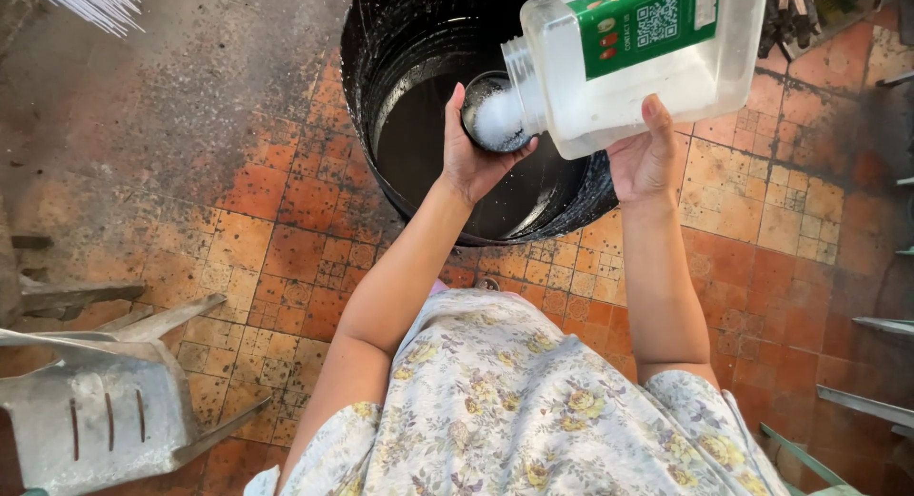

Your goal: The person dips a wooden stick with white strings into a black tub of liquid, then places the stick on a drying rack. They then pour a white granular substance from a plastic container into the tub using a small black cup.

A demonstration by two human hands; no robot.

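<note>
Clear green-labelled jar (638,58), tilted, mouth down

Orange and tan patterned floor tiles (286,229) spread beneath the fingers, blackened with soot farther out toward the upper left. 1 grey plastic chair (105,391) lies tipped, well left of them. Daylight is soft and even.

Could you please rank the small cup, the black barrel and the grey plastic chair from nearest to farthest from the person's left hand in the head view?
From the left hand:
1. Small cup, held in its fingers.
2. Black barrel, directly beneath it.
3. Grey plastic chair, far at lower left.
</note>
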